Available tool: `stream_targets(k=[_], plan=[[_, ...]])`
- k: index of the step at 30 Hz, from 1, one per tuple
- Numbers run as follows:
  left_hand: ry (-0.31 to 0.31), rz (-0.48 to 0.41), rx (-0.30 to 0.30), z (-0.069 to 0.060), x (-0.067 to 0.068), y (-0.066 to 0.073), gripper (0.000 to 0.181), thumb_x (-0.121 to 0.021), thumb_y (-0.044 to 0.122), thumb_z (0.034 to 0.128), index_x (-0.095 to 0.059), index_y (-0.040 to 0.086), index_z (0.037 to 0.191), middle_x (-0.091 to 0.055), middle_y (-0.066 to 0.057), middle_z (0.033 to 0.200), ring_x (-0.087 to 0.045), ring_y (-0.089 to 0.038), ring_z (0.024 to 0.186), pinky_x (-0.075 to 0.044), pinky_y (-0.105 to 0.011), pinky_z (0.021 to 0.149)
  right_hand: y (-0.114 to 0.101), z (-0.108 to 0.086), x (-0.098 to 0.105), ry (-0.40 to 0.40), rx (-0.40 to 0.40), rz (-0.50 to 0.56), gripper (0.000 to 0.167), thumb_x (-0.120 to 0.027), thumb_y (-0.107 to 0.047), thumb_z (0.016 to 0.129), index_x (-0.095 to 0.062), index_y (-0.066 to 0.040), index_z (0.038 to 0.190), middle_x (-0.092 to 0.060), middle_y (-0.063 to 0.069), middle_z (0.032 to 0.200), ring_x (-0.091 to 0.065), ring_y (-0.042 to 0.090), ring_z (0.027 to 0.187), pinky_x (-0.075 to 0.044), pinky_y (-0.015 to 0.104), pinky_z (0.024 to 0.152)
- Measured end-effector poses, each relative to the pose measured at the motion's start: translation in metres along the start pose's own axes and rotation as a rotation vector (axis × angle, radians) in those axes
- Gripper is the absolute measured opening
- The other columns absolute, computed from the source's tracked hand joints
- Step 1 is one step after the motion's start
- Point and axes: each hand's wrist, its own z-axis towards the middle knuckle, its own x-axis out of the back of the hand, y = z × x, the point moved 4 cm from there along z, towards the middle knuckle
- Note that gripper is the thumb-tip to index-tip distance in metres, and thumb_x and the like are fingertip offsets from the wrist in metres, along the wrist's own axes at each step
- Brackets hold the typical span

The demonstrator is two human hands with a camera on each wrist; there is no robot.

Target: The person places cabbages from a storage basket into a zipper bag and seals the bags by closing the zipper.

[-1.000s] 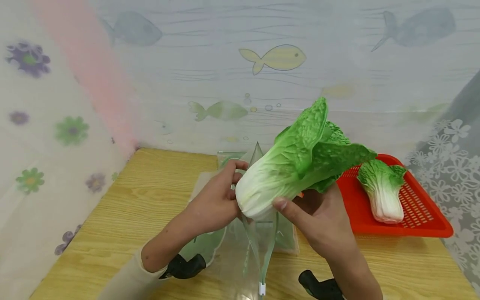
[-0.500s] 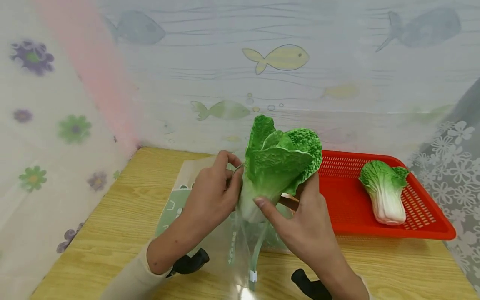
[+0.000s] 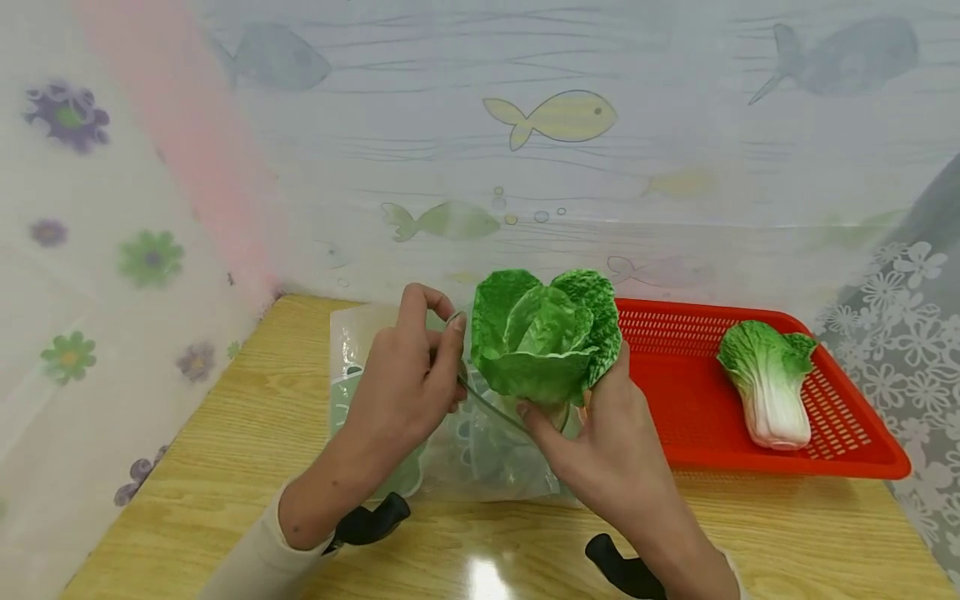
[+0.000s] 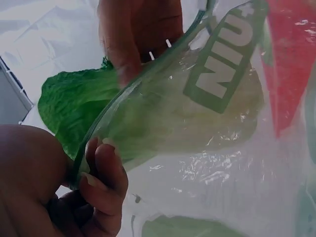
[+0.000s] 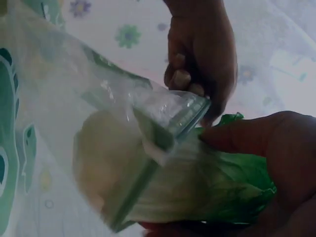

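both curl, left hand [image 3: 401, 379] pinching a bag [image 4: 215, 86], right hand [image 3: 607, 429] gripping cabbage [image 3: 546, 342].

A leafy cabbage [image 3: 546, 333], crinkled green above and whitish below, pointed leaves-up in the right hand [image 3: 607, 425]. Its base sat inside a clear bag [image 4: 227, 168] printed "NIU" in a green box; its leaves stuck out past the green-edged mouth, 1 side pinched by the left hand [image 3: 408, 367].

A fish-patterned curtain [image 3: 540, 162] hangs behind the table [image 3: 255, 417].
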Motion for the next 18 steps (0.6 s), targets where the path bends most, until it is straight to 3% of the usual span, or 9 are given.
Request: stream_targets(k=[5, 9, 12, 16, 18], plan=[[-0.050, 0.030, -0.025, 0.000, -0.005, -0.001, 0.016, -0.042, 0.019, 0.1164, -0.042, 0.007, 0.126, -0.051, 0.008, 0.053, -0.048, -0.006, 0.040, -0.042, -0.032, 0.043, 0.002, -0.001, -0.008, -0.048, -0.032, 0.110, 0.088, -0.089, -0.028, 0.090, -0.033, -0.020, 0.157, -0.062, -0.003, 0.142, -0.064, 0.017, 0.129, -0.056, 0.048, 0.102], [0.003, 0.083, -0.070, 0.002, -0.005, -0.001, 0.018, -0.042, 0.019, 0.1164, -0.043, 0.005, 0.127, -0.044, 0.007, 0.051, -0.040, -0.008, 0.038, -0.035, -0.031, 0.041, 0.006, 0.002, -0.019, -0.107, -0.087, 0.296, 0.076, -0.080, -0.017, 0.096, -0.033, -0.016, 0.156, -0.055, 0.002, 0.146, -0.063, 0.019, 0.129, -0.054, 0.045, 0.105], [0.006, 0.055, -0.085, 0.004, -0.003, -0.001, 0.019, -0.040, 0.022, 0.1171, -0.042, 0.006, 0.126, -0.048, 0.008, 0.053, -0.047, -0.006, 0.040, -0.041, -0.031, 0.043, 0.009, 0.004, -0.025, -0.142, -0.092, 0.361, 0.074, -0.078, -0.007, 0.096, -0.035, -0.017, 0.156, -0.052, 0.002, 0.147, -0.062, 0.020, 0.129, -0.054, 0.044, 0.106], [0.004, -0.040, -0.088, 0.005, 0.003, 0.000, 0.019, -0.038, 0.024, 0.1177, -0.041, 0.007, 0.123, -0.058, 0.005, 0.059, -0.061, -0.010, 0.046, -0.051, -0.031, 0.048, 0.012, 0.009, -0.025, -0.147, -0.021, 0.288, 0.085, -0.081, -0.004, 0.091, -0.034, -0.025, 0.159, -0.051, -0.005, 0.150, -0.055, 0.016, 0.135, -0.050, 0.047, 0.109], [0.016, -0.076, -0.086, 0.006, 0.006, 0.000, 0.019, -0.038, 0.025, 0.1177, -0.040, 0.007, 0.122, -0.061, 0.003, 0.062, -0.063, -0.013, 0.048, -0.053, -0.031, 0.050, 0.014, 0.011, -0.026, -0.157, 0.017, 0.318, 0.089, -0.080, 0.000, 0.089, -0.032, -0.027, 0.160, -0.048, -0.005, 0.153, -0.053, 0.018, 0.138, -0.050, 0.049, 0.110]])
